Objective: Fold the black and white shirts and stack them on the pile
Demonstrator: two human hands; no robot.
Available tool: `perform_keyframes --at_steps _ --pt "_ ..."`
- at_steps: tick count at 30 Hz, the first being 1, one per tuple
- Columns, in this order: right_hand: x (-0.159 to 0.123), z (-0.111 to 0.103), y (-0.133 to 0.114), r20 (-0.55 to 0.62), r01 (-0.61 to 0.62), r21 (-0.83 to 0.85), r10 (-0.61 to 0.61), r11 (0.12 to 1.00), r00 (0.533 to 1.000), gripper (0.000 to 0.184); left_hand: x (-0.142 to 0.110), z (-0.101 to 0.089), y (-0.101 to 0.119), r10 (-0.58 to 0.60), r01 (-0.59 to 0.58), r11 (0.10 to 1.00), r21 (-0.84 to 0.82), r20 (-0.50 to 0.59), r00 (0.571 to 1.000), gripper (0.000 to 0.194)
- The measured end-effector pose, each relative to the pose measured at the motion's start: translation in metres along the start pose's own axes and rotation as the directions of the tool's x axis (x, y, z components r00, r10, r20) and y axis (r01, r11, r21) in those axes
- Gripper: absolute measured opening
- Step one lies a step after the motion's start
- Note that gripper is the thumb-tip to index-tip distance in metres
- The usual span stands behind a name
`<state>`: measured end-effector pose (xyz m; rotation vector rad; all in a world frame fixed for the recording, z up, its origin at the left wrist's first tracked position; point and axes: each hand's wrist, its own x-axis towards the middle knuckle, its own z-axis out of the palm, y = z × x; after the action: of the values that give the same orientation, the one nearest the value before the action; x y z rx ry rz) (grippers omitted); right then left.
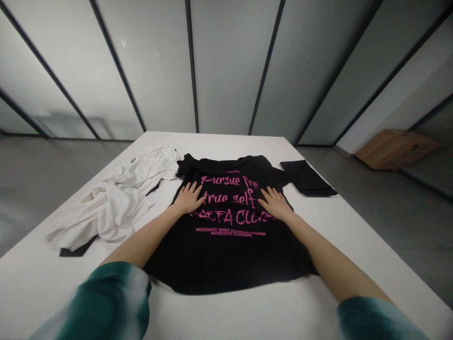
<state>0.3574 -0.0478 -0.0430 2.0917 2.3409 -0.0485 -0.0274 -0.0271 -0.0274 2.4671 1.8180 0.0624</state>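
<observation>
A black T-shirt [226, 264] with pink lettering lies spread out on the white table, its collar end away from me and its hem toward me. My left hand [188, 198] rests palm down on the left side of the shirt, fingers spread over the edge of the print. On the right side, my right hand [276, 204] lies flat in the same way, fingers apart. Neither hand grips the fabric. Around the shoulders and sleeves the cloth is somewhat bunched.
Crumpled white garments [116, 203], with bits of black cloth beneath, cover the left of the white table [219, 316]. A folded black cloth [307, 178] sits near the right edge. Behind are frosted panels [222, 66]; a wooden cabinet [392, 148] stands at the far right.
</observation>
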Motion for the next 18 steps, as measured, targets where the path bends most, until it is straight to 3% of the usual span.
perform_keyframes --at_steps 4,7,10,13,16,18 --pt "-0.022 0.004 -0.006 -0.018 0.032 -0.01 -0.032 0.999 0.999 0.067 -0.02 -0.005 0.003 0.015 -0.015 1.0 0.021 0.033 0.999 0.074" --pt "-0.028 0.002 -0.006 -0.067 0.047 0.037 -0.044 0.998 0.997 0.064 -0.018 -0.022 0.009 0.035 -0.038 0.998 0.057 0.059 0.998 0.069" --pt "-0.024 -0.006 -0.001 -0.196 0.075 0.169 -0.041 0.983 0.98 0.054 0.008 -0.043 0.021 0.068 -0.062 0.992 0.107 -0.051 0.996 0.052" --pt "-0.02 -0.011 0.009 -0.419 0.134 0.305 0.007 0.943 0.908 0.043 0.046 -0.053 0.037 0.059 -0.053 0.997 0.054 -0.118 0.991 0.052" --pt "-0.019 -0.009 0.017 -0.581 0.216 0.375 0.047 0.901 0.813 0.033 0.086 -0.051 0.049 -0.024 0.024 0.998 -0.055 -0.013 1.0 0.062" --pt "-0.019 -0.007 0.019 -0.628 0.258 0.394 0.053 0.882 0.777 0.028 0.111 -0.052 0.051 -0.083 0.091 0.988 -0.124 0.07 0.994 0.05"
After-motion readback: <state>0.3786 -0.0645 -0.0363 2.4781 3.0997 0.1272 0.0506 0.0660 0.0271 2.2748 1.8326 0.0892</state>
